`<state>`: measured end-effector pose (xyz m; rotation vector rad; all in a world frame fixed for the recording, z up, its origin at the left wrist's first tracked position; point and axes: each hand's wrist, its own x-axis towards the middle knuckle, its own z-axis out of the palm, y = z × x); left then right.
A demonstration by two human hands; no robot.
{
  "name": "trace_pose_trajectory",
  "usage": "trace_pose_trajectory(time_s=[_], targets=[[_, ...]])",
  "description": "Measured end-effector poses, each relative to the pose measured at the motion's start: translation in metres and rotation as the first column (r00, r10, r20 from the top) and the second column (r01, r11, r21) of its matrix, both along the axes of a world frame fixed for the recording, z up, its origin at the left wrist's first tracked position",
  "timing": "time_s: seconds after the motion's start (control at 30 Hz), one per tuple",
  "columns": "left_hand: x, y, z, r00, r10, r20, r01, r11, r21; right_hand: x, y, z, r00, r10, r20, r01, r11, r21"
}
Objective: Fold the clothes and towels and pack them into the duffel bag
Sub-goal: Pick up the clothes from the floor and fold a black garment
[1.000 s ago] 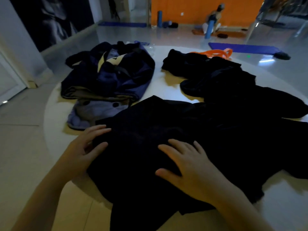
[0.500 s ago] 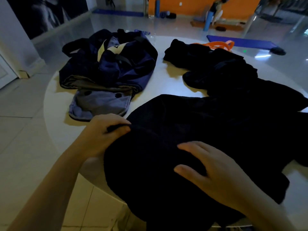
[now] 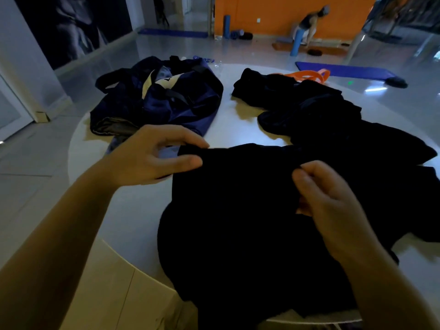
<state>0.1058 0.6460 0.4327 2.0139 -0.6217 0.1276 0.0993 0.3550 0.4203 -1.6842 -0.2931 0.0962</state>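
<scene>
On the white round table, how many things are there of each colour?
Black: 2, the black garment that both hands hold and the black clothes heap
Navy: 1, the navy duffel bag
Orange: 1, the orange strap
Total: 4
</scene>
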Motion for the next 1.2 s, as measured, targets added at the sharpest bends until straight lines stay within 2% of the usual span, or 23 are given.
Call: trace_pose_trajectory(time_s=[0.03,0.1,0.2,0.33,0.43,0.6,0.7,0.77,0.83,0.87,0.93,1.0,1.07,1.13,1.2], targets=[[0.004,-0.002,0.001,1.0,0.009,0.013,-0.009,1.0,0.008,0.001,-0.009,0.005,0.999,-0.016,-0.045,0.018,0.999,0.038],[0.017,-0.008,0.004,0.984,0.071,0.162,-0.094,0.985,0.143,0.0,-0.026,0.015,0.993,-0.022,-0.115,0.034,0.994,0.107],[0.034,-0.025,0.003,0.946,0.098,0.309,-0.189,0.941,0.282,-0.003,-0.049,0.022,0.995,0.021,-0.093,-0.005,0.986,0.169],[0.047,-0.046,-0.013,0.969,0.006,0.246,-0.089,0.94,0.33,-0.01,-0.091,0.02,0.999,-0.006,0.05,0.002,0.997,0.079],[0.052,-0.058,-0.031,0.994,-0.03,0.104,-0.006,0.943,0.334,-0.021,-0.122,0.013,0.997,-0.07,0.035,0.069,0.997,0.016],[0.047,-0.071,-0.054,0.982,-0.134,-0.131,0.174,0.908,0.381,-0.038,-0.154,0.001,1.0,0.0,-0.016,-0.004,0.96,-0.281],[0.037,-0.073,-0.063,0.948,-0.178,-0.265,0.254,0.924,0.287,-0.034,-0.156,0.0,0.996,-0.028,0.089,0.064,0.898,-0.436],[0.034,-0.075,-0.069,0.957,-0.166,-0.236,0.245,0.899,0.362,-0.024,-0.145,0.004,0.978,-0.043,0.202,0.145,0.84,-0.523],[0.032,-0.079,-0.075,0.982,-0.141,-0.123,0.182,0.872,0.455,-0.013,-0.123,0.012,0.966,0.029,0.257,0.132,0.798,-0.588],[0.031,-0.081,-0.076,0.99,-0.117,-0.08,0.14,0.881,0.452,-0.007,-0.109,0.017,0.959,0.078,0.271,0.115,0.769,-0.628],[0.03,-0.082,-0.07,0.996,-0.06,-0.071,0.081,0.939,0.333,0.006,-0.084,0.024,0.946,0.148,0.289,0.103,0.708,-0.699],[0.031,-0.08,-0.057,0.99,-0.037,-0.136,0.051,0.993,0.102,0.022,-0.062,0.031,0.948,0.187,0.257,0.075,0.654,-0.752],[0.035,-0.082,-0.039,0.987,-0.04,-0.153,0.033,0.998,-0.049,0.038,-0.042,0.036,0.962,0.247,0.118,-0.067,0.631,-0.773],[0.04,-0.087,-0.021,0.995,-0.025,-0.1,0.014,0.994,-0.106,0.048,-0.026,0.041,0.956,0.289,-0.046,-0.242,0.694,-0.678],[0.044,-0.092,-0.004,0.998,-0.003,-0.066,-0.007,0.987,-0.163,0.052,-0.017,0.05,0.95,0.304,-0.077,-0.289,0.75,-0.595]])
